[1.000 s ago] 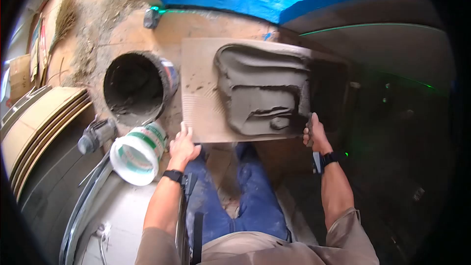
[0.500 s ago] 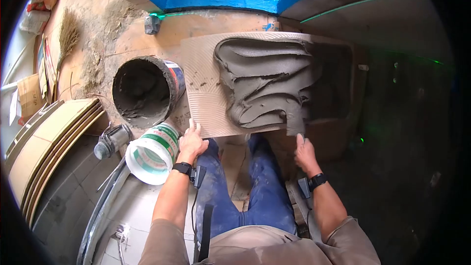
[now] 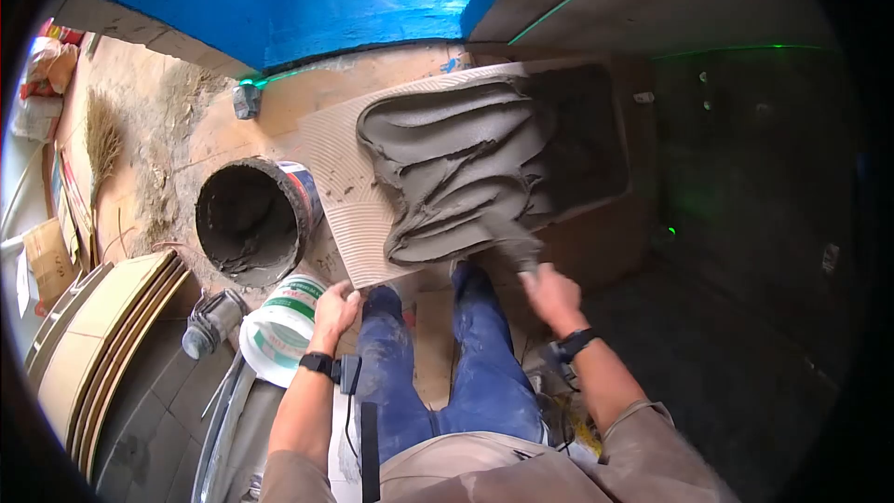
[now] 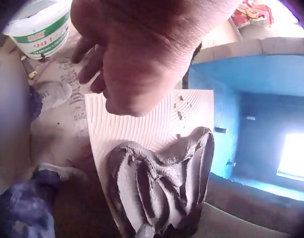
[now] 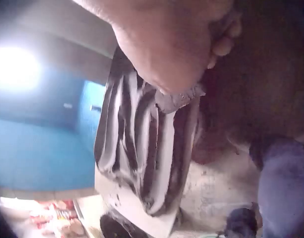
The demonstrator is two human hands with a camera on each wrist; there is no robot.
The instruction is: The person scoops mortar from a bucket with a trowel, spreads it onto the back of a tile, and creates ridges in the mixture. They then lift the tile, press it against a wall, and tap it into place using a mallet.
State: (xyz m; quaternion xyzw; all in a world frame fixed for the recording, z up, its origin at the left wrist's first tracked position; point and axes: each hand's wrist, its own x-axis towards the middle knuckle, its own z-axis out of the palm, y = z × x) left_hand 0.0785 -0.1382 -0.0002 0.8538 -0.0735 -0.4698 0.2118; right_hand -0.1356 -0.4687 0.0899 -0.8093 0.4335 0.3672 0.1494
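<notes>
A large tile with a ridged back lies in front of me, its far right part in shadow. Thick grey mortar covers most of it in folded ridges, while a ribbed strip on the left stays bare. With my right hand I grip a trowel, whose blurred blade lies over the mortar at the near edge. In the right wrist view the mortar-coated blade shows under the hand. My left hand holds the tile's near left corner, fingers curled at its edge.
A mortar-crusted bucket stands left of the tile, with a white and green bucket nearer me. Beside that lies a grey power tool. Curved boards are stacked at far left. A small laser device sits by the blue wall.
The trowel has moved left along the near edge. Flat mortar there has become folded ridges. The tile appears turned in the head view; my left hand stays at its near left corner.
</notes>
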